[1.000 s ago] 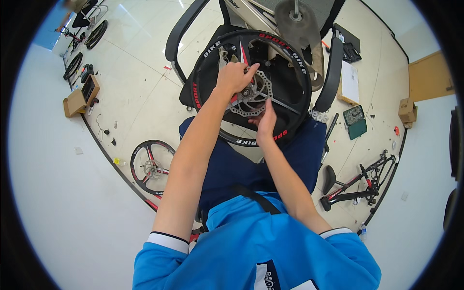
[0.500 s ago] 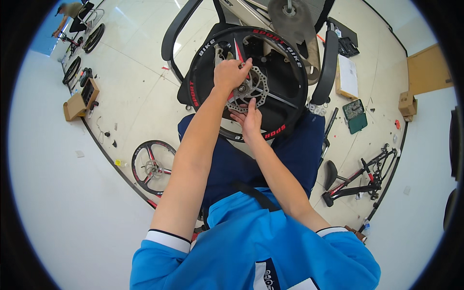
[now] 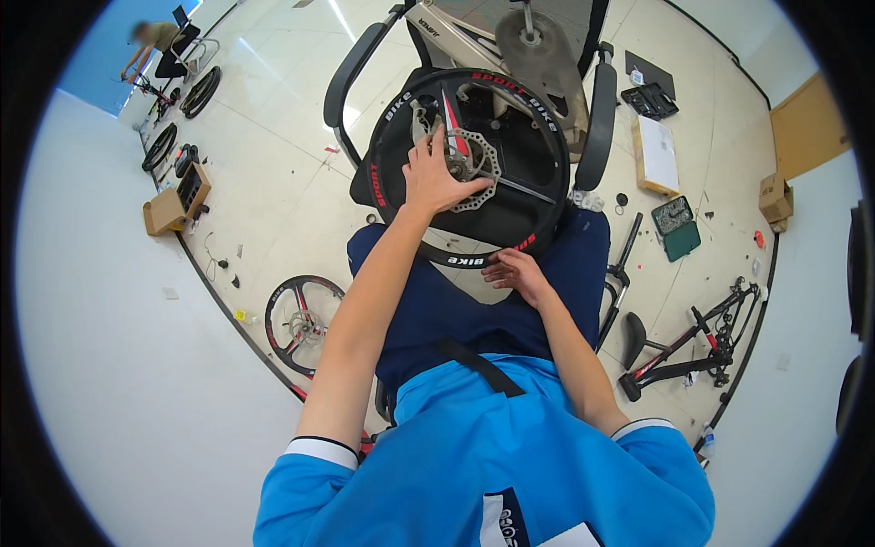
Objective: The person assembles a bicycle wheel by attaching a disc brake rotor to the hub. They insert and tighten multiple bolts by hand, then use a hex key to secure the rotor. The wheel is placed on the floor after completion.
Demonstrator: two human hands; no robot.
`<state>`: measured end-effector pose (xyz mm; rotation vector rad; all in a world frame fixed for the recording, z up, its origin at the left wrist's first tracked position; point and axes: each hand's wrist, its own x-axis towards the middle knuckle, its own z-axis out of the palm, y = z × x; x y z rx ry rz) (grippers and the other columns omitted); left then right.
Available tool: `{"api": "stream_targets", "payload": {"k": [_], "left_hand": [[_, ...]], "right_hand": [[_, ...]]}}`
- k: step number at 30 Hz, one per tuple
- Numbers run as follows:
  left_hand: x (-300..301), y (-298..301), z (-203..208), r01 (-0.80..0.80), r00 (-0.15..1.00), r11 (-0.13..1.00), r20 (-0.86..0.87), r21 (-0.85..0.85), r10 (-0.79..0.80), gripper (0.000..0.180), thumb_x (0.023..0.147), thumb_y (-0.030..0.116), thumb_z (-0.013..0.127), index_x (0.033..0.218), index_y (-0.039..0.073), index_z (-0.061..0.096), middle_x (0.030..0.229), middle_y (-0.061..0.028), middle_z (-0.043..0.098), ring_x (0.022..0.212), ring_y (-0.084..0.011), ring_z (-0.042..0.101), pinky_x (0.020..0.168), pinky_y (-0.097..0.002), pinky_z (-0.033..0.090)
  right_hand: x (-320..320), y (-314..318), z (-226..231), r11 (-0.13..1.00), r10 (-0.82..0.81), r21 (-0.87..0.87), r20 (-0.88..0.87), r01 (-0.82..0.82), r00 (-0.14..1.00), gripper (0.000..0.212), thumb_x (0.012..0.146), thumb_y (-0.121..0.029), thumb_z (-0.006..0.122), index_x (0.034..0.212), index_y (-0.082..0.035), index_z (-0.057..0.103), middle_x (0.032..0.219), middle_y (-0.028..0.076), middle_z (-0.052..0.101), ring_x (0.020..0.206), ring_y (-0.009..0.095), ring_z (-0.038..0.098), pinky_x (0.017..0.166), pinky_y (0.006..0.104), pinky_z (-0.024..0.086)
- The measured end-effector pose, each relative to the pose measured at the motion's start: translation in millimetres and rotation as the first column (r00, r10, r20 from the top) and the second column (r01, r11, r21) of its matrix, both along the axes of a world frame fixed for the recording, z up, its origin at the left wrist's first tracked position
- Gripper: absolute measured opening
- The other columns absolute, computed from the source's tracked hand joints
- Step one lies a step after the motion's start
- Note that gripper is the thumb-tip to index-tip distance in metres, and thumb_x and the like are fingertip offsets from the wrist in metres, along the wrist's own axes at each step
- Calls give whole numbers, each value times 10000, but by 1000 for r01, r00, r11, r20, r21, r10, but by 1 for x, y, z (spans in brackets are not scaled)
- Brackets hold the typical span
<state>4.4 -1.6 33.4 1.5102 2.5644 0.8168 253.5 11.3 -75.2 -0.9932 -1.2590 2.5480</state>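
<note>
A black bicycle wheel (image 3: pixel 558 169) with red and white lettering lies flat over the seat of a black armchair, its near edge by my knees. At its hub sits a silver perforated brake disc (image 3: pixel 490 164). My left hand (image 3: pixel 432 180) is spread over the disc's left side, fingers pointing away and the thumb reaching right across it; it hides part of the disc. My right hand (image 3: pixel 516 273) is at the wheel's near rim with loosely bent, parted fingers. Nothing shows in it, and whether it touches the rim I cannot tell.
Chair armrests (image 3: pixel 598 118) flank the wheel. A pale bicycle frame (image 3: pixel 456 36) stands beyond. Left on the floor are another wheel (image 3: pixel 303 319) and an opened carton (image 3: pixel 166 211); right, a green case (image 3: pixel 679 228) and a black-red frame (image 3: pixel 679 360). A person (image 3: pixel 162 38) works far left.
My right hand has drawn back from the disc toward the near rim. My left hand has slid nearer and opened, its fingers now spread. The whole view has shifted slightly.
</note>
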Motion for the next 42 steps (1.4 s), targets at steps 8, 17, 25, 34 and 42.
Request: {"api": "stream_targets", "payload": {"k": [8,17,25,34,42], "left_hand": [[4,2,18,132,985,974,-87,-183,-150,1497,400,611,956,1627,278,166,1616,-241,196,1481,-479,215,1053,-794,310],[18,4,25,96,985,961,-117,-259,-130,1479,403,513,988,1619,272,182,1592,-265,211,1441,-508,271,988,-765,413],[21,12,25,40,966,946,-231,-323,-120,1342,479,505,922,1585,161,245,1533,-299,277,1369,-537,353,946,-700,466],[15,4,47,101,958,954,-232,-281,-170,1333,444,537,933,1556,142,311,1494,-321,354,1309,-539,426,938,-699,478],[19,-8,71,101,955,960,-245,-262,-167,1295,453,539,914,1543,138,342,1416,-351,406,1242,-533,473,968,-610,491]], "right_hand": [[-8,-2,-3,995,-17,97,108,7,994,286,1013,-292,577,1124,-41,656,988,131,769,906,202,735,777,308,538],[-11,-5,-6,965,45,248,173,-88,984,245,1007,-272,581,1077,-50,658,901,88,777,808,153,733,686,283,504],[-14,-5,-9,938,85,315,204,-148,975,242,997,-254,608,1078,-30,651,875,91,774,787,155,733,660,273,493],[12,-21,0,936,-224,300,104,184,969,288,1012,-306,646,966,-23,669,796,67,697,751,174,717,646,284,547],[-15,16,37,793,-609,-105,-155,600,778,287,978,-284,711,996,-6,640,964,119,693,1015,248,694,810,373,590]]}}
